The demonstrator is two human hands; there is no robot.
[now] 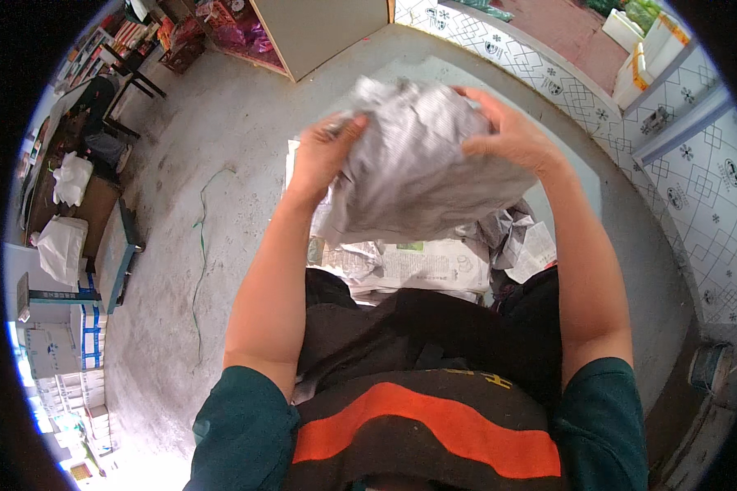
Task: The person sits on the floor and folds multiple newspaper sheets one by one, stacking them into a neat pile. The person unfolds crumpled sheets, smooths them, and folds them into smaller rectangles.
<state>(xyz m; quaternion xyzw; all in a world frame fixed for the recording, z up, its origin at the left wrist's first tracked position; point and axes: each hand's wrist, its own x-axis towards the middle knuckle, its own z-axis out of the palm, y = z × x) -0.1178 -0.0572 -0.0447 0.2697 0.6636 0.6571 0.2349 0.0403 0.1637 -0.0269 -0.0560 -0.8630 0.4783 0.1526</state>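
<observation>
Both my hands hold a large crumpled bundle of newspaper (pixel 424 172) in front of me, above a stack of papers. My left hand (pixel 327 153) grips its left edge, thumb on top. At the upper right, my right hand (pixel 513 132) has its thumb and fingers spread around the side. The bundle is slightly blurred; whether anything is wrapped inside is hidden. Below it lies a stack of flat printed newspapers (pixel 433 264), partly covered by the bundle. More crumpled newspaper (pixel 516 230) sits at the stack's right side, near my knee.
A green string (pixel 202 245) lies on the concrete floor (pixel 159 215) to my left. Beyond it are what looks like a platform scale (pixel 113 261) and a white plastic bag (pixel 62 248). A wooden cabinet (pixel 338 37) stands ahead; a low tiled wall (pixel 553 77) runs along the right.
</observation>
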